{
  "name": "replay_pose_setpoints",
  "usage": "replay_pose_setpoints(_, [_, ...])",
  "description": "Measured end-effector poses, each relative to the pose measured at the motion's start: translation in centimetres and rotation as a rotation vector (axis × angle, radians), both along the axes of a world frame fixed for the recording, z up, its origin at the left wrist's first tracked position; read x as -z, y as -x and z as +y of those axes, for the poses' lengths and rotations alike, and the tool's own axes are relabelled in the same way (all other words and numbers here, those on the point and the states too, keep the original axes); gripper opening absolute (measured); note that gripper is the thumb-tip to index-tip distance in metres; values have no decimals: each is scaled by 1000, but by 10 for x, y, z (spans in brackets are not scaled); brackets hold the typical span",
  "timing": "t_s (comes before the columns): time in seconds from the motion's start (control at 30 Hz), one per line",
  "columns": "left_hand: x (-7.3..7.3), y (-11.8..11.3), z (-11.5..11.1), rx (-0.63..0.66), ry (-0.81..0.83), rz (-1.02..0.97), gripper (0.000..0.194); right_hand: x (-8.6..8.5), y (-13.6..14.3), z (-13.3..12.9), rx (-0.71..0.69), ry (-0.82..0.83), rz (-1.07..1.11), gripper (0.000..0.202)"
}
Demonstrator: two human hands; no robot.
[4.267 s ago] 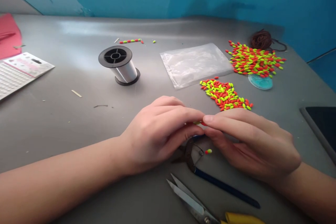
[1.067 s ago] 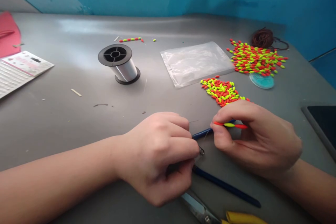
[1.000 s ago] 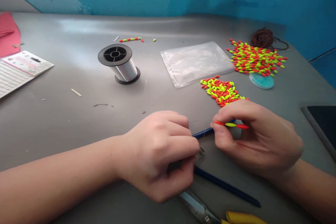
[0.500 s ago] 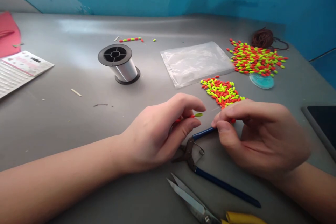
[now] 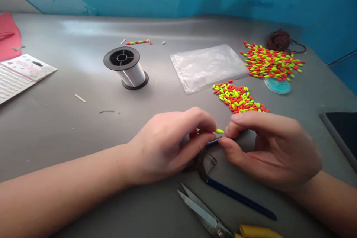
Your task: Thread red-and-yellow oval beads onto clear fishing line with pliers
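This seems to be a small craft workplace, at home or in a workshop: the grey table (image 5: 55, 126) carries pliers (image 5: 200, 164), scissors (image 5: 205, 215), a thread spool (image 5: 131, 75) and heaped beads (image 5: 275, 61).

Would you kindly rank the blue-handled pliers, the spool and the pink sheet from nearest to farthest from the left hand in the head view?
1. Blue-handled pliers: right by the left hand, partly hidden by it.
2. Spool: beyond the hand and somewhat to its left.
3. Pink sheet: far off, at the picture's left edge.
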State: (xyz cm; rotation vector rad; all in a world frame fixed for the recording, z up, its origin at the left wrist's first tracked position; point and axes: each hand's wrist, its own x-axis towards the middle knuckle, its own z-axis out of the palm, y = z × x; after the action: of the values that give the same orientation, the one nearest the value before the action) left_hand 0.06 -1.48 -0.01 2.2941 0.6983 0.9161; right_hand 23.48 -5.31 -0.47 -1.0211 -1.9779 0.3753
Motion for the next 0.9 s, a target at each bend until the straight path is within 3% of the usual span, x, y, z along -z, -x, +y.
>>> replay_pose_setpoints(0.1, [1, -1, 1, 31, -19, -28, 5, -7, 0, 2, -2, -82, -141, 25])
replay_pose_setpoints(0.23, [2, -3, 2, 46, -16, -73, 5, -13, -1, 6, -45, -72, -247, 16])
replay_pose_setpoints(0.7, [0, -3, 0, 69, 7, -62, 8, -16, 0, 9, -33, -106, -303, 13])
replay_pose_setpoints(0.9, [-3, 2, -2, 138, 4, -24, 12, -14, 5, 5, 63, -99, -272, 17])
